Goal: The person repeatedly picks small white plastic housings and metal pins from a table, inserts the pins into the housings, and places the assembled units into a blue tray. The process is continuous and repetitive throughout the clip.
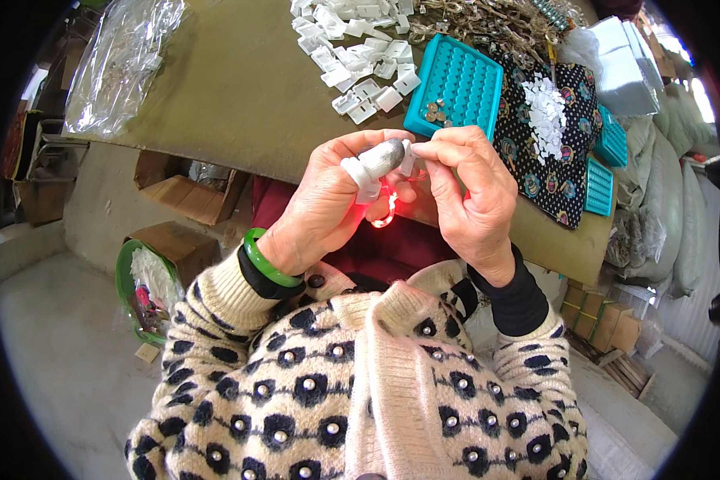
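Both my hands meet in front of my chest, at the table's near edge. On one finger of my left hand (316, 192) sits a white finger cover (382, 158) with a grey, worn tip. That hand is closed around a small loop (386, 214) glowing red, with a white plastic part (366, 186) beside it. With thumb and forefinger, my right hand (480, 200) pinches a small white plastic piece (409, 158) against the cover's tip. Fingers partly hide how the loop and white pieces join. A green bangle (266, 260) circles my left wrist.
White plastic pieces (364, 60) lie heaped on the table (240, 88). Nearby are a teal tray (460, 84) holding small round discs, dark patterned cloth (552, 188) with white chips (546, 116), and a clear bag (124, 64). A cardboard box (188, 192) and green basket (128, 280) stand below left.
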Demonstrator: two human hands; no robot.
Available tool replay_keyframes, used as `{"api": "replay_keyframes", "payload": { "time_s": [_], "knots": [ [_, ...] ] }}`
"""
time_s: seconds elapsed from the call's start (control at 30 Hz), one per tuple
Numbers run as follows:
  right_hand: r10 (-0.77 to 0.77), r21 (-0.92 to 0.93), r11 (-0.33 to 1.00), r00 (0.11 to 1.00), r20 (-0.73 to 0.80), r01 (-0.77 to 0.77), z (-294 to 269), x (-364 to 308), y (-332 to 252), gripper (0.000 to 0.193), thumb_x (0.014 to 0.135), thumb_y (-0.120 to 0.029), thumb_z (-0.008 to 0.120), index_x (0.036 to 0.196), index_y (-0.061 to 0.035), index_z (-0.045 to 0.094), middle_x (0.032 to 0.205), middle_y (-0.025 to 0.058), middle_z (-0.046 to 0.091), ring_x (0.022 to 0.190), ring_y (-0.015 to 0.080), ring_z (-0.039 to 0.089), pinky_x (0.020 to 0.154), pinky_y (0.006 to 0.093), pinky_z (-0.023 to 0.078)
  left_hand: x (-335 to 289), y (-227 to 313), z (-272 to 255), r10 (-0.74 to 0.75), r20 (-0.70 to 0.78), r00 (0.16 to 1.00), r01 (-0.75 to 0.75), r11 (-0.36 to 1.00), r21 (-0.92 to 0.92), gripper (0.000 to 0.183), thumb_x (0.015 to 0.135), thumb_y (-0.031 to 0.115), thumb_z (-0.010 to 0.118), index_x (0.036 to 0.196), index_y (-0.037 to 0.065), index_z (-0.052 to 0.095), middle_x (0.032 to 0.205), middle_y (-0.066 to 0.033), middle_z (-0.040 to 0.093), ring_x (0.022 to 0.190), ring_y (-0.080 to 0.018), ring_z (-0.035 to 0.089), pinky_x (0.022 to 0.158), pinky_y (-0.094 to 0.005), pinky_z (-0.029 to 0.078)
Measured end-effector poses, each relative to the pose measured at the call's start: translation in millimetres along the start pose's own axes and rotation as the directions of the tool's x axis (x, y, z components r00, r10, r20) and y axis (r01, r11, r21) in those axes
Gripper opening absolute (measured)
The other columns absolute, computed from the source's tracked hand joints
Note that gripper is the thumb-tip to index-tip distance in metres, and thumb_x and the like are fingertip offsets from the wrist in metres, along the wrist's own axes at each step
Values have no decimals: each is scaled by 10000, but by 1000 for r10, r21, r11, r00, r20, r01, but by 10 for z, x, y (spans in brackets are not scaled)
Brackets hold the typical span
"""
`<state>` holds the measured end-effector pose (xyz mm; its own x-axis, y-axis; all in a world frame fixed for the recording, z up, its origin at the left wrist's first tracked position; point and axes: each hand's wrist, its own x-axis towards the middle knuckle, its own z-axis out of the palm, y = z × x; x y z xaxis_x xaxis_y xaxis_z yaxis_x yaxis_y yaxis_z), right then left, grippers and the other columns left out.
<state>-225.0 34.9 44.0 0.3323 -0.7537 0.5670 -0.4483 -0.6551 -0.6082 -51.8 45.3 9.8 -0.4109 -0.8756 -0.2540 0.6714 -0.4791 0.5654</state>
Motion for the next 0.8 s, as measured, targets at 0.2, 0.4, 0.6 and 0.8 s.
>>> {"api": "replay_keyframes", "payload": {
  "time_s": [0.2,0.4,0.6,0.8],
  "knots": [
    [-13,-30,999,1000,10,13,17,-8,5,259,783,149,622,986,-6,665,874,114,629,747,210,623,660,293,516,11,-10,-12,-7,21,1000,7,1000,0,302,943,208,628,1167,5,618,907,-89,672,606,-91,578,462,-202,423],
    [-30,-25,999,999,15,31,20,5,17,304,703,175,581,949,1,625,860,126,610,751,274,620,646,347,514,-6,-10,25,2,-44,999,-3,1000,-2,237,938,172,637,1094,-5,625,798,-58,642,503,-74,496,425,-210,356],
    [-4,16,1000,999,43,3,19,28,-21,297,695,175,586,926,-7,629,844,121,610,741,269,619,634,341,514,-19,16,33,-7,-76,997,10,999,37,275,939,203,635,1133,8,628,713,-23,606,486,-64,480,429,-196,356],
    [45,47,998,995,89,-49,53,26,-40,221,763,165,588,909,6,631,856,103,633,735,186,630,661,278,513,-33,-20,15,35,-94,995,-29,998,59,241,933,174,637,1110,10,636,736,-44,624,481,-66,490,420,-193,352]
  ]
}}
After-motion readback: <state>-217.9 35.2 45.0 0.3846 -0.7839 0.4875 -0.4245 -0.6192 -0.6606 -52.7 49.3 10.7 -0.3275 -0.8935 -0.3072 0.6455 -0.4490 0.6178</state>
